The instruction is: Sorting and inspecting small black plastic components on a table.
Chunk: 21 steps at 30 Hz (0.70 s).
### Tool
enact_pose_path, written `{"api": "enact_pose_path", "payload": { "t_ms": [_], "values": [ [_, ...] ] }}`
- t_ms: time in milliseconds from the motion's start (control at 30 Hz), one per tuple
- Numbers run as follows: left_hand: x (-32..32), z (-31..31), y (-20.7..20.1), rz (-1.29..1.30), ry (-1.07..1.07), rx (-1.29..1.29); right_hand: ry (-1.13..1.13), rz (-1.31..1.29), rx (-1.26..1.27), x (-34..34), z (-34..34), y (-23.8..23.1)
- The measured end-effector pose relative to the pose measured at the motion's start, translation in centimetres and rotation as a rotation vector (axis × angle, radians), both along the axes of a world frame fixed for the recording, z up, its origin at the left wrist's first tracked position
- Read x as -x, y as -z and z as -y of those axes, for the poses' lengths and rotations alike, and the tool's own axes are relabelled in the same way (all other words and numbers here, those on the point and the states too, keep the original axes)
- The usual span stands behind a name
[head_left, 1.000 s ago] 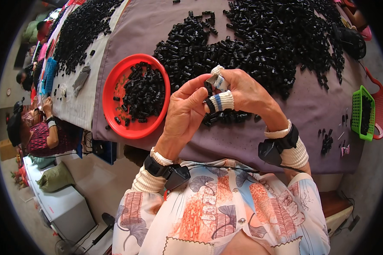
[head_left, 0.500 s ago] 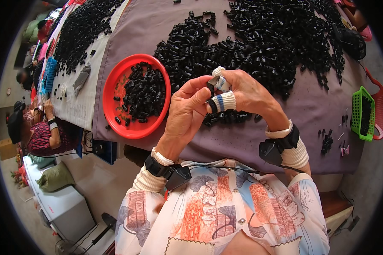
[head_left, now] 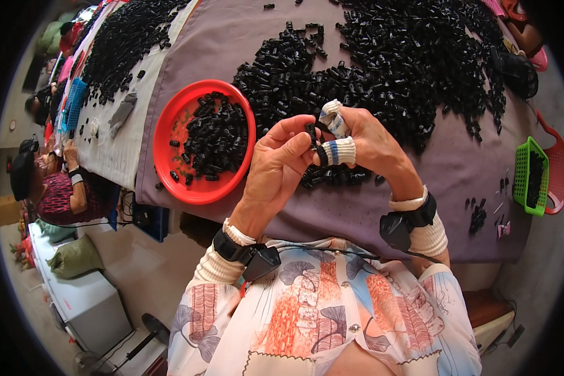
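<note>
Left hand (head_left: 281, 164) and right hand (head_left: 365, 141) both pinching one small black part (head_left: 311, 133) in their grip, red bowl (head_left: 169, 141) left of them, black parts heap (head_left: 388, 56) beyond on counter (head_left: 457, 169)

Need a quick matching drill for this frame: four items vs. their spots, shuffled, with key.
1. red bowl
2. green basket
3. small black part
4. big black pile

a. pinched between left hand and right hand
b. table's far right edge
c. left of the hands, part-filled
d. spread beyond the hands

Pairs: 1-c, 2-b, 3-a, 4-d

bowl (head_left: 169, 164) left of hands (head_left: 319, 153), parts pile (head_left: 413, 56) behind, basket (head_left: 525, 175) right
</note>
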<state>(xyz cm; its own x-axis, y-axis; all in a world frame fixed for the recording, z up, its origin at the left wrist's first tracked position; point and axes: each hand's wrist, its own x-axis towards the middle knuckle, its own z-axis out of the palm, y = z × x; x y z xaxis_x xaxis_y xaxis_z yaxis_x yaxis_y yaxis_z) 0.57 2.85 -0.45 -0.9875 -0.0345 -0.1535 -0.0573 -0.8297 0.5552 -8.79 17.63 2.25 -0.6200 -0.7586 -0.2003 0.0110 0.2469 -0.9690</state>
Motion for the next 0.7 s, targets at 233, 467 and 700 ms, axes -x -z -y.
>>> {"api": "enact_pose_path", "payload": {
  "t_ms": [233, 467, 700],
  "values": [
    [-0.8, 0.8, -0.3, 0.060, -0.054, 0.060, 0.016, -0.095, 0.003, -1.2, 1.2, -0.2],
    [-1.4, 3.9, -0.9, 0.052, -0.265, 0.241, 0.021, -0.084, -0.064, -1.8, 1.7, 0.5],
    [-4.4, 11.2, -2.2, 0.190, -0.553, 0.911, 0.047, -0.068, -0.148, -2.0, 0.8, 0.9]
  ]
}}
